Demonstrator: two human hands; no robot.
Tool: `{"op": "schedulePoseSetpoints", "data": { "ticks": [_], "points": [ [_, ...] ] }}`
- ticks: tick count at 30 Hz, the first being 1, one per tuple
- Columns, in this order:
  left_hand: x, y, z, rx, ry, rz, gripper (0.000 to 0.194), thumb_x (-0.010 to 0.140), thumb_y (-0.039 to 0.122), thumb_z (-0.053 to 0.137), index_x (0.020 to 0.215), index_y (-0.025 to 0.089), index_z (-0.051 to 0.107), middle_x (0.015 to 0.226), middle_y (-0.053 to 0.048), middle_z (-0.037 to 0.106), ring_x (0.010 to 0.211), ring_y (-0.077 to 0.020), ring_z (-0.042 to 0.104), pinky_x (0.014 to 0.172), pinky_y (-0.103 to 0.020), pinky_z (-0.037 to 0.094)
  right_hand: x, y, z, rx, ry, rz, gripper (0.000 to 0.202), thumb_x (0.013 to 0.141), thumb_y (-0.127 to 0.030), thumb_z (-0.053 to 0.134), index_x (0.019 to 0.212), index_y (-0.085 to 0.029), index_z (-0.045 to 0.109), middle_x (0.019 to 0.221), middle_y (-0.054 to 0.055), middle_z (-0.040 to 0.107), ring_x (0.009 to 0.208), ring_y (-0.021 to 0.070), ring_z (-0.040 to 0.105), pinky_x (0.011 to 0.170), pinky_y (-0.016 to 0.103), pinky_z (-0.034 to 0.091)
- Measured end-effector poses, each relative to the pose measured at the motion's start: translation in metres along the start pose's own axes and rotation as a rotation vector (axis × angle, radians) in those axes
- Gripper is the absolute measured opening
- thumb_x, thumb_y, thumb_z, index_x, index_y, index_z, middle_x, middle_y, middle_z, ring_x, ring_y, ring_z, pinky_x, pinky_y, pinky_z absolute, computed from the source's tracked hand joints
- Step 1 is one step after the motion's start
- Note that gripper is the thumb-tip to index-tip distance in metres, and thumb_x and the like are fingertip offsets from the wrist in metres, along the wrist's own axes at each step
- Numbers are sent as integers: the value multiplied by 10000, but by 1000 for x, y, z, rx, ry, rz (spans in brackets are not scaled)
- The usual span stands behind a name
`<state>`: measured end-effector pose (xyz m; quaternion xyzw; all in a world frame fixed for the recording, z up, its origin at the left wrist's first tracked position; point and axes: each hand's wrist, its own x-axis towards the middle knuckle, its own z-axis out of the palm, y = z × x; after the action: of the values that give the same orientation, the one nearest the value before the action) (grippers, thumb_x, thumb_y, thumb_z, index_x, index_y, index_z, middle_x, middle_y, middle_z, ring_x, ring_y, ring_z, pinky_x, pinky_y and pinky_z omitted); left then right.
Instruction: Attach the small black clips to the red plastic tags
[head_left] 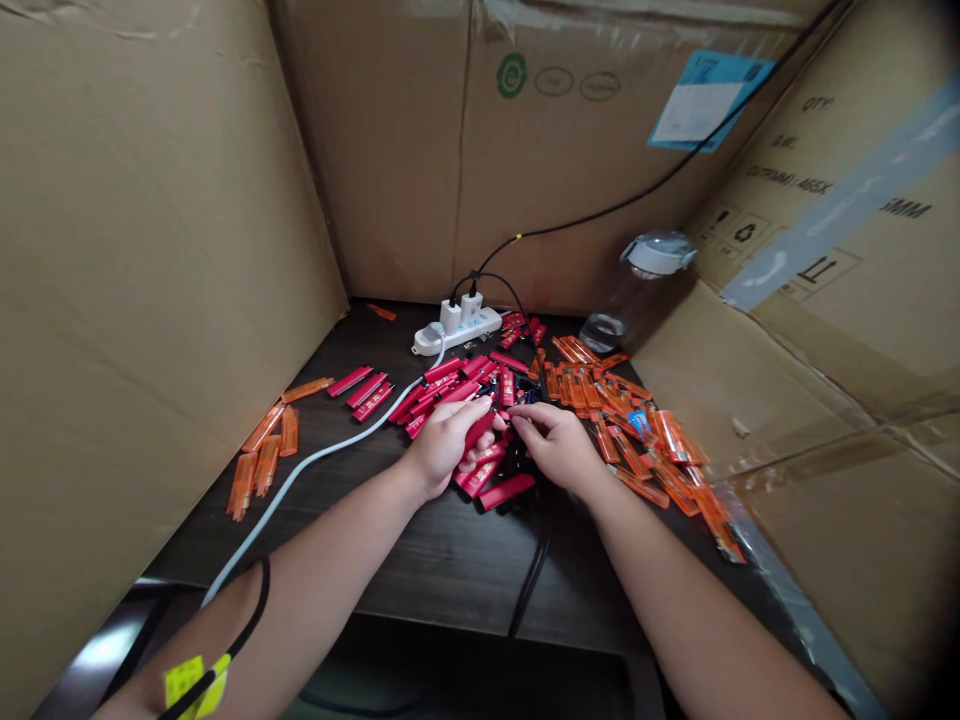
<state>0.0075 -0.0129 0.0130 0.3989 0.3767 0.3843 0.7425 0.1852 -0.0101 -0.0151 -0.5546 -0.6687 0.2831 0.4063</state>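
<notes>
My left hand (448,447) is closed around a red lighter body (480,430), its thumb lying along the upper side. Close to that lighter's far end is my right hand (556,442), with thumb and fingertips pinched together. Whatever sits between those fingertips is too small to make out. Under and around both hands lies a heap of red lighters (442,388) mixed with small black parts (517,462). A loose red lighter (507,492) rests just in front of the hands.
Orange lighters (630,455) are piled on the right, with more orange pieces (268,463) on the left. Behind the heap stands a white power strip (472,332); its pale cable (315,458) crosses the dark table (420,560). A clear bottle (622,300) and cardboard walls (405,150) surround the space.
</notes>
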Motion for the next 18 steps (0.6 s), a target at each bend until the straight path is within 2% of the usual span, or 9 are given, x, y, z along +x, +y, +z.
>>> {"op": "schedulePoseSetpoints", "data": {
  "ticks": [4, 7, 10, 14, 18],
  "points": [
    [1, -1, -2, 12, 2, 7, 366, 792, 488, 578, 772, 127, 635, 537, 17, 464, 393, -49, 344, 368, -176, 177, 1, 4, 0, 60, 72, 25, 235, 731, -329, 694, 915, -184, 711, 633, 5, 622, 523, 127, 522, 515, 271, 441],
    [1, -1, -1, 16, 5, 10, 369, 794, 489, 575, 767, 126, 636, 532, 17, 465, 389, -49, 343, 366, -176, 176, 0, -3, 0, 285, 82, 116, 285, 652, -360, 780, 835, -187, 647, 619, -12, 609, 507, 125, 548, 495, 266, 464],
    [0, 0, 0, 26, -4, 10, 372, 808, 488, 557, 763, 127, 632, 527, 19, 458, 385, -47, 329, 365, -175, 177, -3, -13, -2, 481, 23, 171, 307, 612, -353, 821, 771, -189, 615, 634, -2, 641, 571, 147, 619, 577, 286, 524],
    [-2, 1, 0, 40, -34, -3, 361, 823, 481, 544, 777, 131, 620, 543, 14, 466, 401, -48, 330, 366, -170, 180, -9, -25, -2, 570, -21, 63, 236, 622, -269, 829, 786, -185, 681, 769, 20, 688, 707, 158, 668, 688, 290, 556],
    [-2, 1, 0, 46, -32, 2, 375, 827, 486, 540, 770, 123, 615, 528, 12, 465, 396, -48, 331, 364, -170, 186, -13, -30, -1, 588, 19, -77, 167, 635, -224, 817, 776, -199, 731, 856, 31, 704, 781, 174, 679, 735, 310, 578]
  ]
}}
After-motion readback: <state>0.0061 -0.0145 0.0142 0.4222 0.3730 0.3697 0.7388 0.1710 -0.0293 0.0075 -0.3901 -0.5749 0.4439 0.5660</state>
